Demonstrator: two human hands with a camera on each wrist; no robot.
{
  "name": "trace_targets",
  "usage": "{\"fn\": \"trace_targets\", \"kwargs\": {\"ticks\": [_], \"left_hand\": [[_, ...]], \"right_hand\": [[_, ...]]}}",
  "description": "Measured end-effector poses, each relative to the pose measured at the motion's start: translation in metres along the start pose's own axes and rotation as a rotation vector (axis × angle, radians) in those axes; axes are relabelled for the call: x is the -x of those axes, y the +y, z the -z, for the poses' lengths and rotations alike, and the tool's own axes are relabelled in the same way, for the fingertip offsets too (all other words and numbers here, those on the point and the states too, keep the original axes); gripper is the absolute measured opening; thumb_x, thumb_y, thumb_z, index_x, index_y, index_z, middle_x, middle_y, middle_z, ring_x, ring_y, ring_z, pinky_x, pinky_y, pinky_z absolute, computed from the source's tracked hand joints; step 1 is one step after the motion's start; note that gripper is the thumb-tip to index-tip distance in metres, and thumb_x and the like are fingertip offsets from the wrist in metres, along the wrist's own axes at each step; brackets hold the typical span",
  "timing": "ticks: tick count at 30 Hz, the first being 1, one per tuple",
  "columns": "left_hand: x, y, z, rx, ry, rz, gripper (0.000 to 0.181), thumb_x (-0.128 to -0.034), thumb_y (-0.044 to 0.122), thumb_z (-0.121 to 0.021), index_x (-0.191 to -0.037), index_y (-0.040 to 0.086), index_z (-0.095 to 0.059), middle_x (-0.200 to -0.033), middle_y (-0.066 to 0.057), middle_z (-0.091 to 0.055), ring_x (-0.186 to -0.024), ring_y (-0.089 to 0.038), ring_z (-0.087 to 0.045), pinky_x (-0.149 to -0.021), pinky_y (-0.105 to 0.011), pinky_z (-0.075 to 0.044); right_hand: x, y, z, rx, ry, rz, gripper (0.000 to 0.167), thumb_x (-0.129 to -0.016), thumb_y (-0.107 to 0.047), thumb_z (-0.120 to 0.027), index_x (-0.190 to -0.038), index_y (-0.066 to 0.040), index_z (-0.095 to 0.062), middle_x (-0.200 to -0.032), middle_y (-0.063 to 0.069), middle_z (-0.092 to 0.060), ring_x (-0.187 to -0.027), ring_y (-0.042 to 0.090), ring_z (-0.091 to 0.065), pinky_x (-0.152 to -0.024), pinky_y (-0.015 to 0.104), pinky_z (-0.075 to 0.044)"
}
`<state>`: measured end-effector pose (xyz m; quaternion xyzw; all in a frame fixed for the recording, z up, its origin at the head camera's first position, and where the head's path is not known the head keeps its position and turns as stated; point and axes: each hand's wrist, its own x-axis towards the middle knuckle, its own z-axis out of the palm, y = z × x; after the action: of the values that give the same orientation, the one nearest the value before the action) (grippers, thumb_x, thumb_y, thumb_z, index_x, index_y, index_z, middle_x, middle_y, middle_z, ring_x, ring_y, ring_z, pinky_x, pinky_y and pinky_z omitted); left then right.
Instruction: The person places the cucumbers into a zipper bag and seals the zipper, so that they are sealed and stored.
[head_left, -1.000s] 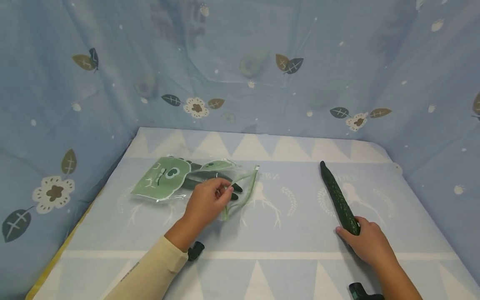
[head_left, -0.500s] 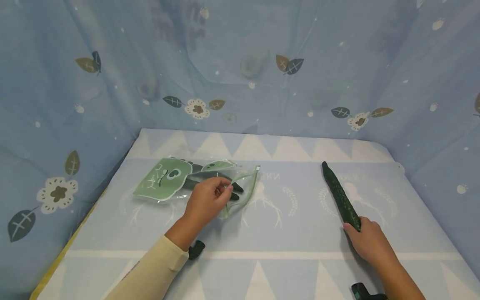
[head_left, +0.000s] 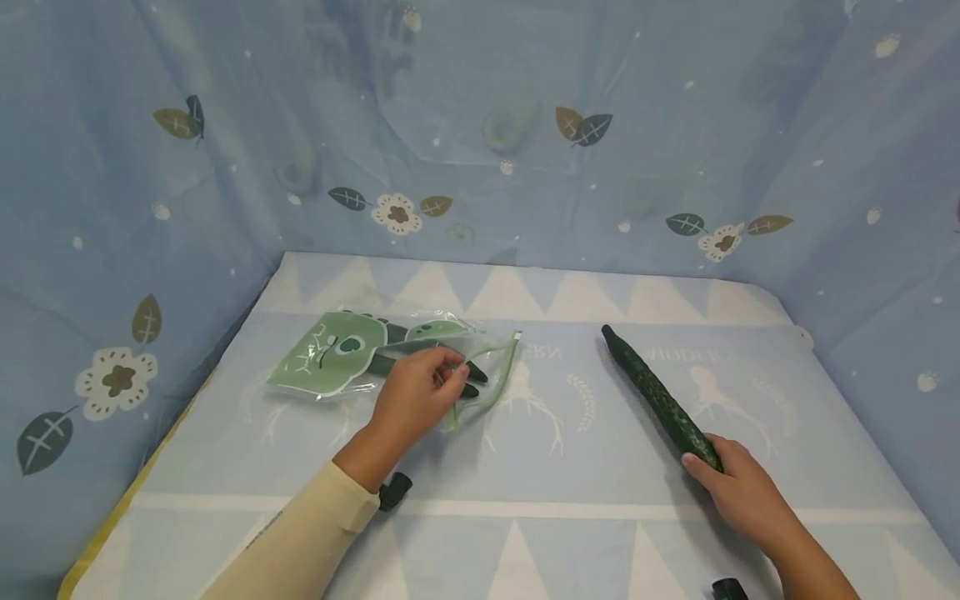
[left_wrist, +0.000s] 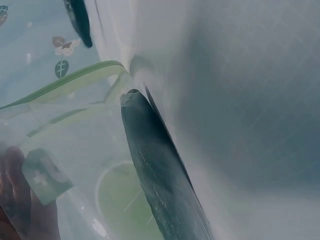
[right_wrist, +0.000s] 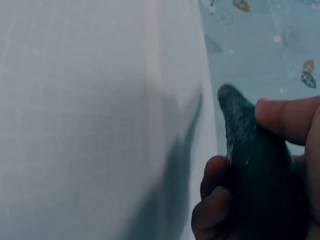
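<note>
A clear zip bag with a green cartoon print lies at the left of the table, dark green cucumbers inside it. My left hand pinches the bag's edge near its green-rimmed mouth. In the left wrist view a cucumber lies beside the printed film. On the right, my right hand grips the near end of another cucumber, which points away and leftward; the right wrist view shows thumb and fingers around this cucumber.
A dark object sits by the left sleeve, and another dark object is at the front edge of view near the right forearm. A patterned blue curtain stands behind the pale printed tablecloth.
The cucumber in my right hand has swung its far tip to the left. My left hand and the bag have stayed nearly in place.
</note>
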<state>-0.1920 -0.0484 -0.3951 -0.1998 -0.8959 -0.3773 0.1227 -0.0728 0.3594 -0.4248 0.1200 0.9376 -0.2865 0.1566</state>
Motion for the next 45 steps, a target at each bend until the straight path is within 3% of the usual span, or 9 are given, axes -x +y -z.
{"fn": "trace_targets", "kwargs": {"ticks": [4, 7, 10, 13, 19, 25, 33, 45], "left_hand": [[0.0, -0.001, 0.002, 0.0, 0.013, 0.002, 0.015, -0.0961, 0.02, -0.067, -0.105, 0.01, -0.075, -0.077, 0.004, -0.063, -0.066, -0.009, -0.054, -0.062, -0.027, -0.048], [0.0, -0.002, 0.002, 0.0, 0.036, -0.002, 0.013, -0.0956, 0.019, -0.067, -0.103, 0.011, -0.075, -0.078, 0.004, -0.063, -0.065, -0.008, -0.054, -0.06, -0.027, -0.047], [0.001, -0.003, 0.003, 0.002, 0.062, -0.01, 0.012, -0.0952, 0.018, -0.067, -0.101, 0.011, -0.076, -0.078, 0.003, -0.064, -0.065, -0.008, -0.054, -0.06, -0.026, -0.047], [0.001, -0.004, 0.005, 0.005, 0.084, -0.018, 0.011, -0.0949, 0.017, -0.067, -0.1, 0.011, -0.076, -0.078, 0.003, -0.064, -0.065, -0.008, -0.054, -0.06, -0.026, -0.048], [0.003, -0.004, 0.007, 0.015, 0.103, -0.036, 0.011, -0.0939, 0.015, -0.068, -0.098, 0.01, -0.076, -0.077, 0.002, -0.064, -0.065, -0.008, -0.054, -0.06, -0.026, -0.048], [0.008, -0.005, 0.006, 0.024, 0.12, -0.067, 0.009, -0.0936, 0.015, -0.069, -0.099, 0.01, -0.075, -0.076, 0.003, -0.063, -0.064, -0.006, -0.053, -0.058, -0.024, -0.047], [0.007, 0.0, 0.002, 0.028, 0.111, -0.071, 0.012, -0.0955, 0.017, -0.068, -0.102, 0.01, -0.076, -0.078, 0.004, -0.064, -0.064, -0.006, -0.054, -0.059, -0.025, -0.048], [0.008, 0.005, 0.006, 0.027, 0.126, -0.102, 0.011, -0.0949, 0.016, -0.069, -0.101, 0.01, -0.075, -0.077, 0.004, -0.062, -0.065, -0.007, -0.058, -0.06, -0.023, -0.049]], "right_hand": [[0.006, -0.004, 0.0, -0.028, 0.021, 0.127, 0.085, -0.104, -0.055, -0.046, -0.155, 0.01, -0.025, -0.15, 0.034, -0.036, -0.134, 0.056, -0.04, -0.098, 0.068, -0.041], [0.012, -0.009, 0.0, -0.049, 0.035, 0.229, 0.071, -0.104, -0.048, -0.053, -0.153, 0.001, -0.037, -0.141, 0.022, -0.05, -0.121, 0.036, -0.056, -0.089, 0.051, -0.051], [0.014, -0.015, 0.0, -0.055, 0.038, 0.326, 0.059, -0.103, -0.041, -0.058, -0.148, -0.006, -0.047, -0.129, 0.007, -0.057, -0.108, 0.009, -0.056, -0.079, 0.034, -0.05], [0.011, -0.024, -0.002, -0.051, 0.023, 0.407, 0.052, -0.102, -0.038, -0.059, -0.145, -0.009, -0.051, -0.121, 0.0, -0.057, -0.099, -0.001, -0.053, -0.076, 0.028, -0.048], [-0.006, -0.057, -0.011, 0.054, -0.006, 0.48, 0.052, -0.102, -0.044, -0.058, -0.141, -0.01, -0.054, -0.117, -0.002, -0.057, -0.098, 0.008, -0.055, -0.08, 0.036, -0.049], [-0.033, -0.1, -0.027, 0.142, 0.019, 0.535, 0.05, -0.102, -0.037, -0.059, -0.142, -0.007, -0.053, -0.117, 0.003, -0.056, -0.101, 0.016, -0.056, -0.087, 0.046, -0.049], [-0.062, -0.149, -0.06, 0.16, 0.147, 0.606, 0.054, -0.1, -0.03, -0.064, -0.146, -0.004, -0.051, -0.12, 0.012, -0.056, -0.095, 0.019, -0.057, -0.083, 0.043, -0.049], [-0.081, -0.201, -0.092, 0.151, 0.21, 0.65, 0.057, -0.101, -0.033, -0.064, -0.148, -0.004, -0.049, -0.126, 0.013, -0.056, -0.103, 0.023, -0.061, -0.09, 0.043, -0.052]]}}
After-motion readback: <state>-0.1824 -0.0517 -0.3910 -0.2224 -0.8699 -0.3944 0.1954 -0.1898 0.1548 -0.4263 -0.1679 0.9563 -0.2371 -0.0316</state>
